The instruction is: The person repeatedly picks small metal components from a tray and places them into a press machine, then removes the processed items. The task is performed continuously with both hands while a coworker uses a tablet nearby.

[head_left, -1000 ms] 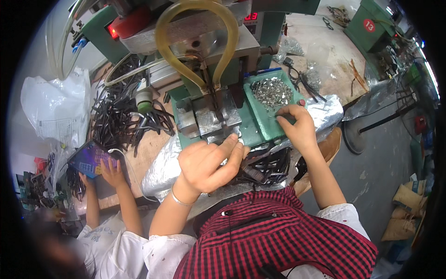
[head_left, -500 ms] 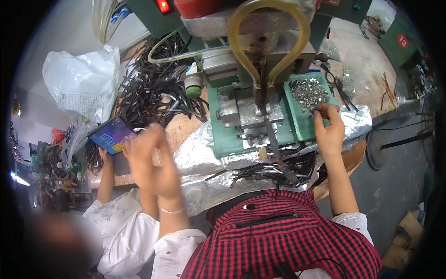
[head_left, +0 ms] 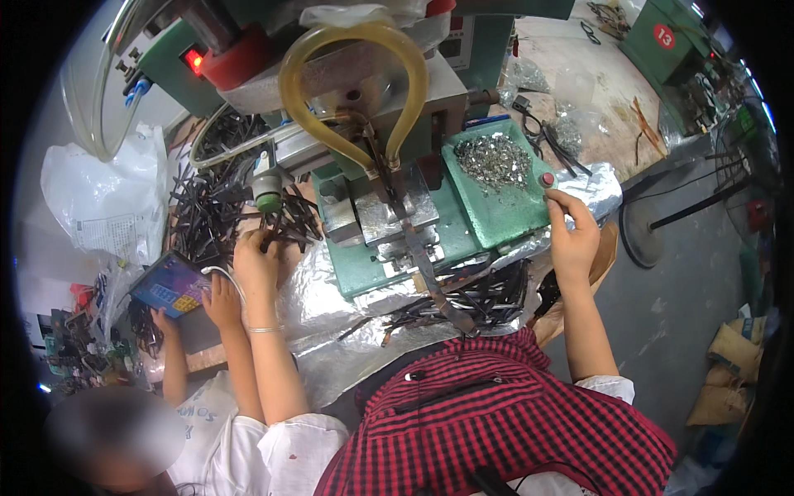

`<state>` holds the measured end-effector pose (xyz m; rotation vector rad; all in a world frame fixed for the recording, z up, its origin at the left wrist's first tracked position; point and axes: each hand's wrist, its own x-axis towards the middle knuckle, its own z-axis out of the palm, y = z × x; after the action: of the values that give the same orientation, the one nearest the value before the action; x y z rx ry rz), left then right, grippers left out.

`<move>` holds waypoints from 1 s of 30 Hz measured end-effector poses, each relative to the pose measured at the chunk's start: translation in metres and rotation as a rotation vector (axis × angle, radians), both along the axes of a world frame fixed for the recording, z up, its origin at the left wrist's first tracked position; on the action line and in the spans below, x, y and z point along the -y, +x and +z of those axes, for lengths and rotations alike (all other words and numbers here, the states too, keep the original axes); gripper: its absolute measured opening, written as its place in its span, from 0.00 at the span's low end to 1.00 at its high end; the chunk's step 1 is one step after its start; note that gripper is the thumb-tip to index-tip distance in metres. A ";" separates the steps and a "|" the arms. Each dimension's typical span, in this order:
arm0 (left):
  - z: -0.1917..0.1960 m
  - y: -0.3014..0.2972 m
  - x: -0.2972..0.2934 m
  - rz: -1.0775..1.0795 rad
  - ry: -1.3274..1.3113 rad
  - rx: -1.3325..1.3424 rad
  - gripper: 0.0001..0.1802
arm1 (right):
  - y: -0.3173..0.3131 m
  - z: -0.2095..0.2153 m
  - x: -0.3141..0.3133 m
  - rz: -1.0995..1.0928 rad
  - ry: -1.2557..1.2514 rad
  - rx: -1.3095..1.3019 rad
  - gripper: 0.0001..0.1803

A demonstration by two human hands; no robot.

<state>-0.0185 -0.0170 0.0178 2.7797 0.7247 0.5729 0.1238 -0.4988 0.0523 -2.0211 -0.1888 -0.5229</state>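
Observation:
My left hand (head_left: 256,263) is at the near edge of a heap of dark strips (head_left: 219,194), its fingers pinched around a dark strip partly hidden by them. My right hand (head_left: 573,240) hovers at the right rim of a green tray (head_left: 504,227), just below a red button (head_left: 547,179). Its thumb and forefinger are drawn together; whatever they hold is too small to make out. Small shiny metal pieces (head_left: 496,161) fill the far part of the tray. Between my hands, one long dark strip (head_left: 430,273) runs from the machine's metal jig (head_left: 397,219) toward my apron.
A green-based press (head_left: 364,281) with an amber hose loop (head_left: 289,78) stands ahead. More dark strips (head_left: 463,302) lie on foil (head_left: 314,326) before it. At left, another person's hands (head_left: 222,302) are at a tablet (head_left: 169,285), close to my left forearm. A white plastic bag (head_left: 107,194) lies beyond.
My left hand has gone from a blurred, raised position to the strip heap. The right hand has moved off the metal pieces to the tray's rim. The view has shifted right.

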 end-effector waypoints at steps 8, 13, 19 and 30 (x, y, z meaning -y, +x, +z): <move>0.031 0.025 0.015 0.059 -0.285 0.484 0.14 | -0.006 0.079 -0.091 0.448 0.128 0.271 0.07; 0.041 0.011 0.064 -0.063 -0.600 0.625 0.13 | -0.009 0.064 -0.144 0.540 0.432 0.037 0.14; 0.100 0.007 0.136 -0.311 -0.674 0.904 0.04 | -0.024 0.060 -0.142 0.581 0.611 -0.136 0.23; 0.134 0.010 0.209 -0.946 0.288 0.602 0.14 | -0.048 0.110 -0.117 0.791 0.481 -0.232 0.35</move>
<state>-0.0081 -0.2262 0.1523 2.5137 -0.7974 1.2218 0.0762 -0.3820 0.1623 -1.3685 -0.6203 0.1610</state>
